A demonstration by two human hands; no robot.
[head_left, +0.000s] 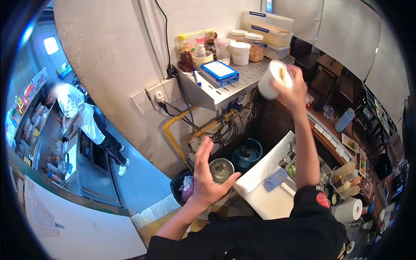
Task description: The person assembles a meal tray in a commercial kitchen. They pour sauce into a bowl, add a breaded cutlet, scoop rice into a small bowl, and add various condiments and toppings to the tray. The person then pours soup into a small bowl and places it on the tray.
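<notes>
My right hand (291,84) is raised at the right end of the metal shelf. Its fingers are wrapped round a white plastic tub (268,89), which is tilted and has a pale lid-like top with a yellowish mark. Lower down, my left hand (208,175) has its fingers stretched up and its thumb held out to the side. Behind the gap between thumb and fingers shows a round metal bowl (222,170) with greenish bits in it. Whether the left hand touches the bowl, I cannot tell.
On the shelf (203,89) stand jars, bottles, plastic boxes and a blue-framed case (220,71). A knife (287,184) and blue cloth (275,180) lie on the white cutting board (268,201). Below are a gas cylinder (247,154) and yellow pipe (171,130). Another person (80,106) works at left.
</notes>
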